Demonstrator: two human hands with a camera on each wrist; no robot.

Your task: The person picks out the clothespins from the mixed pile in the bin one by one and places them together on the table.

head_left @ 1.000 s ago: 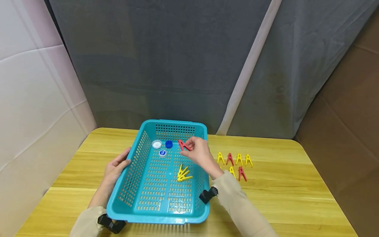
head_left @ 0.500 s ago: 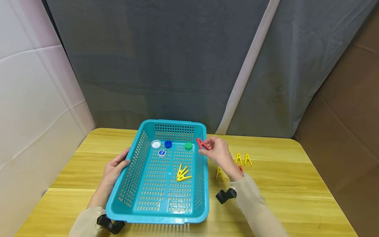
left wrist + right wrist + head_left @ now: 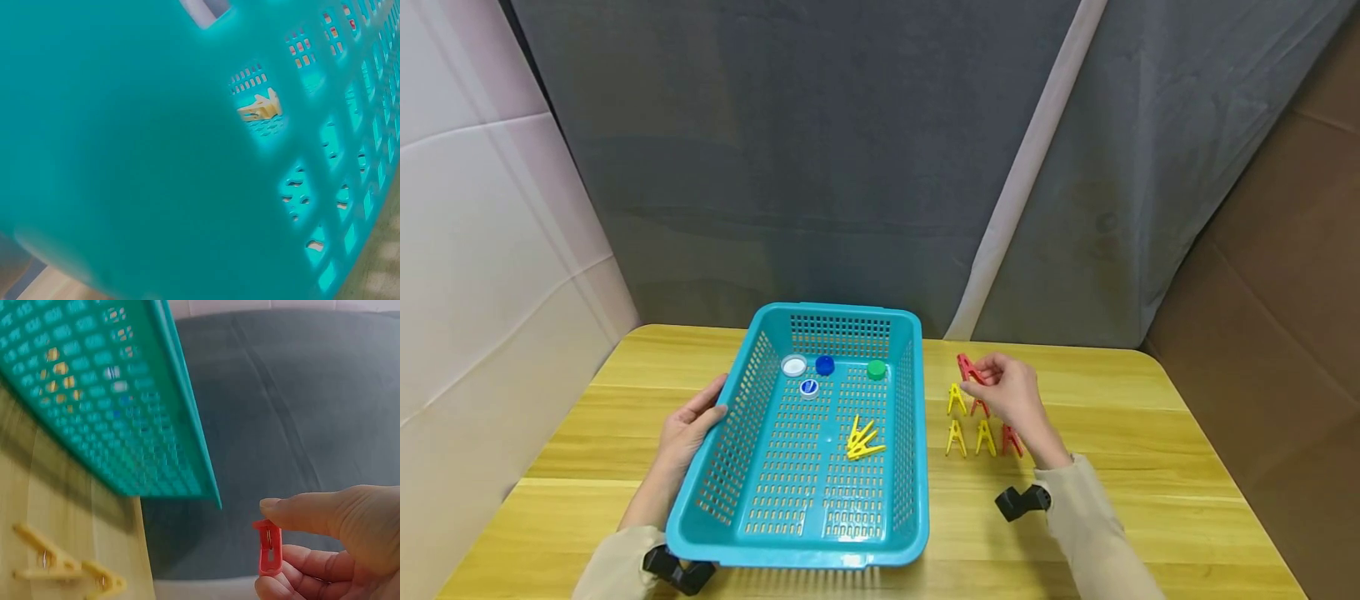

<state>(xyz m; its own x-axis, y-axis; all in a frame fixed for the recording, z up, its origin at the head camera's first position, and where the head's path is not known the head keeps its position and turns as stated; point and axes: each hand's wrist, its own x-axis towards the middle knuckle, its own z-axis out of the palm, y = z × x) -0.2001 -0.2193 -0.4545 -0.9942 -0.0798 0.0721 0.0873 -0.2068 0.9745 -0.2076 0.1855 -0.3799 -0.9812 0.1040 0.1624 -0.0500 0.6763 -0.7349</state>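
Note:
My right hand [image 3: 1013, 398] pinches a red clothespin [image 3: 968, 367] between thumb and fingertips, to the right of the basket. In the right wrist view the clothespin [image 3: 271, 551] shows end-on below the thumb. Under and before that hand lie yellow clothespins [image 3: 955, 437] and red clothespins [image 3: 1012, 442] in rows, partly covered by it. My left hand [image 3: 688, 429] holds the left rim of a turquoise plastic basket [image 3: 797, 552], thumb near the rim. Inside the basket are yellow clothespins [image 3: 863, 442] in a small pile. The basket wall fills most of the left wrist view.
Toward the basket's far end lie a green cap [image 3: 876, 369], a blue cap [image 3: 824, 365], a white lid [image 3: 793, 365] and a small blue-and-white cap [image 3: 808, 388]. A wooden table [image 3: 1120, 467] carries everything. Grey cloth [image 3: 820, 167] hangs behind it.
My right hand has moved right with the red clothespin, from over the basket to above the clothespin rows. The green cap has come into view. My left hand stays at the rim.

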